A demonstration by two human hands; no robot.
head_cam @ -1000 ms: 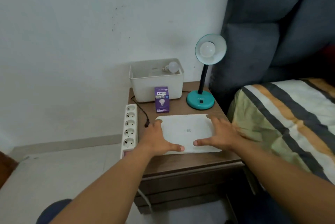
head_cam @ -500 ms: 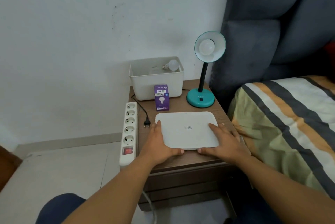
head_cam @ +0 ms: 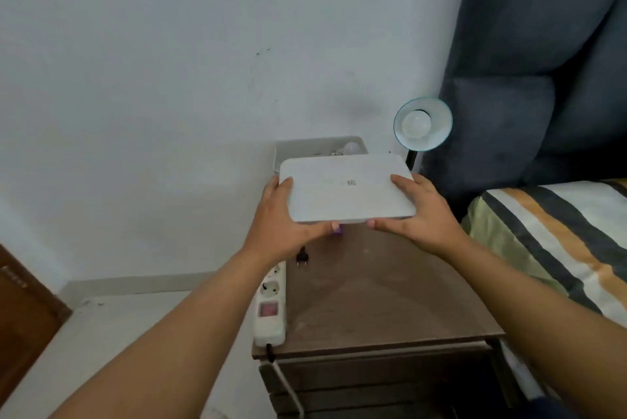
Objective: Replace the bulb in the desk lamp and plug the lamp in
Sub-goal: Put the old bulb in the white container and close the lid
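Note:
A flat white lid [head_cam: 342, 189] is raised above the nightstand [head_cam: 380, 300], held level by both hands. My left hand [head_cam: 285, 218] grips its left edge and my right hand [head_cam: 419, 211] its right edge. Behind it stands the white bin [head_cam: 288, 150] with a loose bulb [head_cam: 113, 148] inside. The teal desk lamp [head_cam: 423, 125] stands at the back right with a white bulb [head_cam: 415, 124] in its shade; its base is hidden. The lamp's black plug [head_cam: 303, 259] lies loose on the wood beside the white power strip [head_cam: 271, 303]. A purple bulb box [head_cam: 337, 229] peeks out under the lid.
The power strip runs along the nightstand's left edge, its red switch [head_cam: 269, 310] near me. A bed with a striped blanket [head_cam: 559, 242] and a dark padded headboard [head_cam: 543, 62] lies to the right. A white wall is behind, pale floor to the left.
Both hands took hold of the white lid at its sides and lifted it off the nightstand, up and toward the bin. The view has tilted and moved closer.

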